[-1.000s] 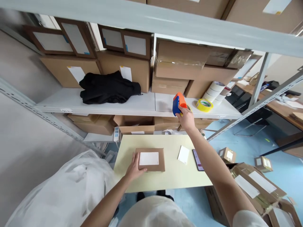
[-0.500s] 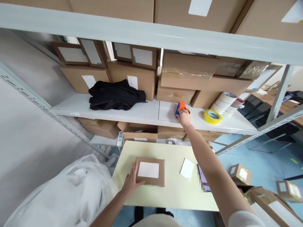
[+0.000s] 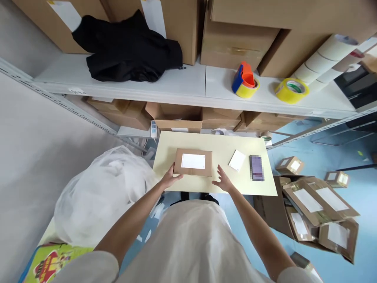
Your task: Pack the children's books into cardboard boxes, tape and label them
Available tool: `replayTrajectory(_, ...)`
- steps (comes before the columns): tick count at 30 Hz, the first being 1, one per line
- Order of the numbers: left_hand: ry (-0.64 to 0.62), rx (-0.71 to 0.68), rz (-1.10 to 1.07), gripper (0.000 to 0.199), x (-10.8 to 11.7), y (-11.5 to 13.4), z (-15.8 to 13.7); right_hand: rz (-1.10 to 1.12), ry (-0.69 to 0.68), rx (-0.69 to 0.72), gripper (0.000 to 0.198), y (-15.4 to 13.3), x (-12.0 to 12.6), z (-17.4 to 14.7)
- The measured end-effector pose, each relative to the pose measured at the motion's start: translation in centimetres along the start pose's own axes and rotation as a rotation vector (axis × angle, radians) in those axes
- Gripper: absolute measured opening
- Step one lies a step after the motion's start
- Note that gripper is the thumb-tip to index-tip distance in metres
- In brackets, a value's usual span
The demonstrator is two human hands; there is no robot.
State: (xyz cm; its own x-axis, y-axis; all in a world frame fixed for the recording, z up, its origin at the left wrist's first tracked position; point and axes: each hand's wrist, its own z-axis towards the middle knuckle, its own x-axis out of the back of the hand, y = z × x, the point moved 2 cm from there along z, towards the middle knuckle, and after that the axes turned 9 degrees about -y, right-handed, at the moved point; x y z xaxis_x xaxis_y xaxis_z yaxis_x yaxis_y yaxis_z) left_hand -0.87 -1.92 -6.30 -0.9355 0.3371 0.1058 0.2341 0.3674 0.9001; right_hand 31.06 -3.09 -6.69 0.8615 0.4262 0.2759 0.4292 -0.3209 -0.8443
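A brown cardboard box (image 3: 208, 165) with a white label (image 3: 193, 161) lies flat on the pale yellow table (image 3: 218, 140). At its left front corner is my left hand (image 3: 170, 177), fingers along the side and thumb stretched out, touching but not wrapped around it. My right hand (image 3: 224, 180) hovers just right of the box, apart from it, with fingers spread and nothing in them. A tape dispenser (image 3: 245, 80) in orange and blue, loaded with yellow tape, stands on the shelf beyond the table.
Right on the table lie a white card (image 3: 237, 160) and a phone (image 3: 257, 168). The shelf (image 3: 188, 88) bears black clothing (image 3: 132, 47), a yellow tape roll (image 3: 291, 90) and white rolls (image 3: 326, 57). A translucent bag (image 3: 100, 196) bulges at left; labelled boxes (image 3: 312, 200) are piled at right.
My right hand has let go of the tape dispenser on the shelf and come back beside the box. My left hand stays at the box. The view has tilted downward.
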Motion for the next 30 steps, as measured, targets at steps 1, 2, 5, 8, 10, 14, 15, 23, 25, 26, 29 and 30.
replayTrajectory(1,-0.025,-0.015,-0.061,0.092,-0.3,0.2,0.1,0.079,-0.005,-0.032,0.103,0.4,-1.4,0.1)
replayTrajectory(2,-0.045,-0.02,-0.114,0.085,-0.6,0.5,0.1,0.136,-0.018,-0.048,0.106,0.3,-2.4,0.4)
replayTrajectory(5,-0.025,0.064,-0.161,0.069,-1.0,1.3,0.0,0.168,-0.036,-0.013,0.102,-1.6,-4.0,1.3)
replayTrajectory(8,0.019,0.161,-0.129,0.059,-0.6,2.0,-0.6,0.142,0.017,0.036,0.084,-3.7,-3.8,1.4)
replayTrajectory(10,0.029,0.169,-0.106,0.057,-0.2,2.4,-1.1,0.146,0.035,0.02,0.071,-4.6,-3.1,0.7)
replayTrajectory(14,-0.014,0.034,-0.027,0.053,0.3,3.6,-1.2,0.116,0.06,-0.016,0.047,-6.1,-1.6,-0.9)
replayTrajectory(15,-0.003,-0.003,0.015,0.051,0.4,4.1,-1.1,0.094,0.078,-0.01,0.046,-6.6,-1.2,-1.2)
replayTrajectory(23,0.131,-0.019,0.265,0.042,0.2,6.8,1.2,-0.144,0.323,-0.148,0.055,-8.9,0.5,-1.8)
replayTrajectory(25,0.12,-0.002,0.254,0.041,-0.1,6.9,1.6,-0.154,0.313,-0.175,0.055,-9.0,0.8,-1.7)
replayTrajectory(26,0.117,0.007,0.248,0.041,-0.3,6.9,1.7,-0.159,0.303,-0.189,0.054,-9.0,1.0,-1.6)
replayTrajectory(29,0.113,0.031,0.232,0.041,-0.9,6.7,2.3,-0.195,0.289,-0.228,0.055,-9.1,1.7,-0.9)
replayTrajectory(30,0.113,0.039,0.229,0.042,-1.1,6.7,2.5,-0.211,0.285,-0.241,0.055,-9.1,2.0,-0.6)
